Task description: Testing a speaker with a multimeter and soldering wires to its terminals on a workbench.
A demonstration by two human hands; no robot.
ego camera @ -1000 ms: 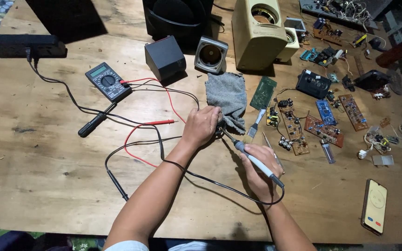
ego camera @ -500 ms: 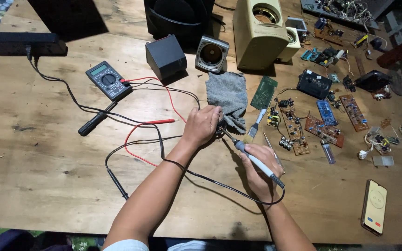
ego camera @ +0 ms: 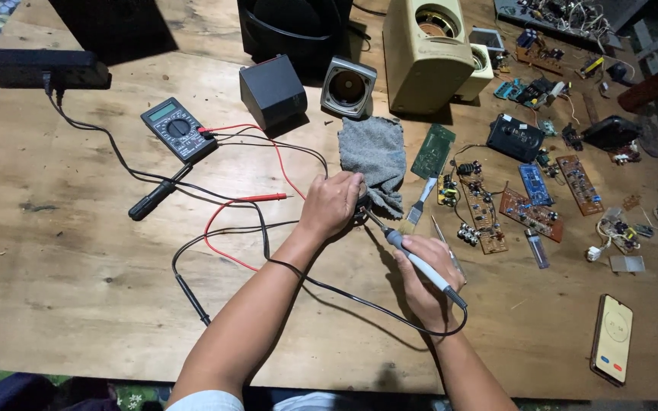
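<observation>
Your right hand is closed around the grey handle of a soldering iron, held like a pen. The iron slants up and to the left, and its metal tip ends at a small dark part just under your left hand. The iron's black cord leaves the rear of the handle, loops around your right wrist and runs left under your left forearm.

Your left hand is curled, knuckles up, with the fingertips pressed down on that small part. The hand covers most of the part, so you cannot tell its kind. The part lies on the wooden table, touching the lower edge of a crumpled grey cloth.

Just right of the iron's tip lie a small brush and a thin metal probe. Farther right are several circuit boards. A multimeter sits well to the left, its red lead ending near your left wrist. A phone lies near the table's right front corner.
</observation>
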